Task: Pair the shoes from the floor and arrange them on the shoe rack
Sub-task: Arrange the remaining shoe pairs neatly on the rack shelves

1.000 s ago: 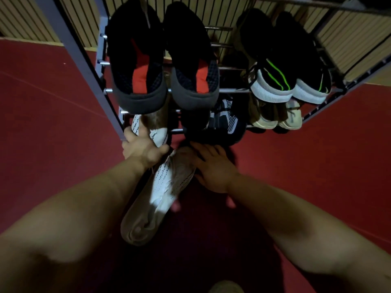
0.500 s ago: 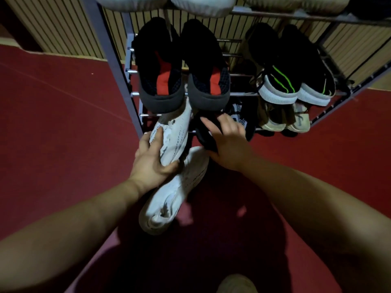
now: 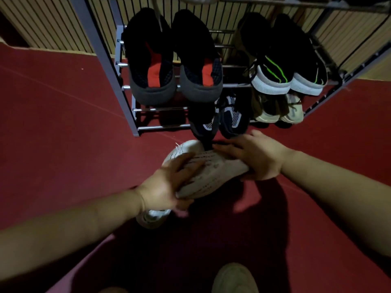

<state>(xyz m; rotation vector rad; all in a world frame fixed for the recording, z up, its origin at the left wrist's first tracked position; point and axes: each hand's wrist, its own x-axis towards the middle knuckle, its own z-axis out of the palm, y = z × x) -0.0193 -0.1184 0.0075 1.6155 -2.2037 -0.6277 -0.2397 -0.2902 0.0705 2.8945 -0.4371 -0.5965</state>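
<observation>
Dim light blurs detail. The left hand [image 3: 169, 182] covers the middle of the white knit sneaker with black dashes [image 3: 213, 172], and I cannot tell which end is its toe. A second white sneaker [image 3: 153, 218] beneath it shows only in parts. The top tier of the grey metal shoe rack [image 3: 101, 60] is cut off. The dashed sneaker is held over the red floor [image 3: 63, 123], just in front of the rack, its long axis running lower-left to upper-right. The left fingers curl over it with the thumb beneath, and the right hand [image 3: 260, 159] clasps its right end.
</observation>
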